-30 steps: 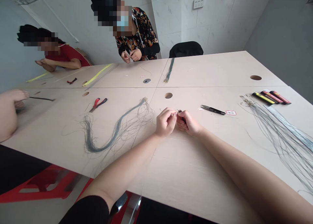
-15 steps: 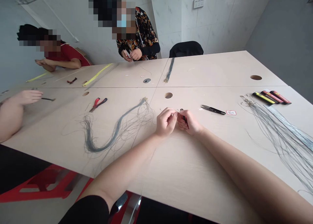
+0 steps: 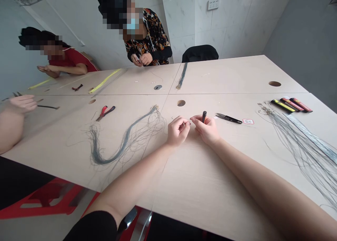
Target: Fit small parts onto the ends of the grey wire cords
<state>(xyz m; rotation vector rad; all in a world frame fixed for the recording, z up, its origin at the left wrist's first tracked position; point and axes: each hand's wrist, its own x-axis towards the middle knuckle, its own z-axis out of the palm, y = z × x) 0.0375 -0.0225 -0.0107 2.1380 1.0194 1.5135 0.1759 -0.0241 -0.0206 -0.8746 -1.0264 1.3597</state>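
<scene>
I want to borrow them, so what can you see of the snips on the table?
The snips lie flat on the pale table, with a black handle and pointed metal blades that look closed. The blades aim toward the right hand, which isn't touching them. Only the tabletop visibly touches them. A small label lies just past the handle end.

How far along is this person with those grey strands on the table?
Hard to say exactly. Done-looking: the grey strand bundle left of the hands lies gathered, its end bunched with small metal bits. In hand: the left hand pinches something tiny, and the right hand holds a small dark tool. Remaining: the looser strand bundle on the right lies spread out.
</scene>
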